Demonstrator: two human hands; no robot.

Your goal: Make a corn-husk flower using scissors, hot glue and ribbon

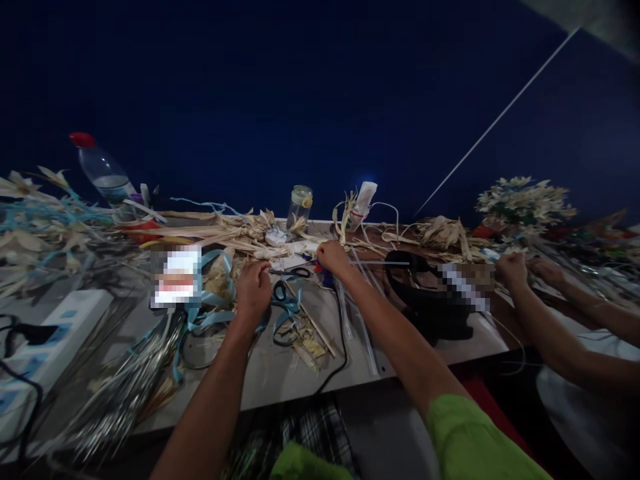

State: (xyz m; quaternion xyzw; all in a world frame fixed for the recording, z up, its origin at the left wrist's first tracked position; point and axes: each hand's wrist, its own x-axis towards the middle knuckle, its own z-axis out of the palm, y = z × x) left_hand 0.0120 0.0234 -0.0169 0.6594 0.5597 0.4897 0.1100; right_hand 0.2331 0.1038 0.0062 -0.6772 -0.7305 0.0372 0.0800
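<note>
My left hand (254,288) is over the table with its fingers curled together; what they hold, if anything, is too small to tell. Just right of it are black scissor handles (295,272) and a second pair of scissors (286,327) beside pale blue ribbon (287,301). My right hand (334,257) reaches farther out, with fingertips pressed together at the edge of the dried husks (240,235). Whatever is in its fingers is hidden. A small blue and red thing (326,276) lies just below that hand.
A bundle of wires (133,393) and a white power strip (55,353) lie on the left. A bottle (107,177) and a jar (300,203) stand behind. On the right are a black strapped object (430,300), a flower bunch (525,200) and another person's hands (513,270).
</note>
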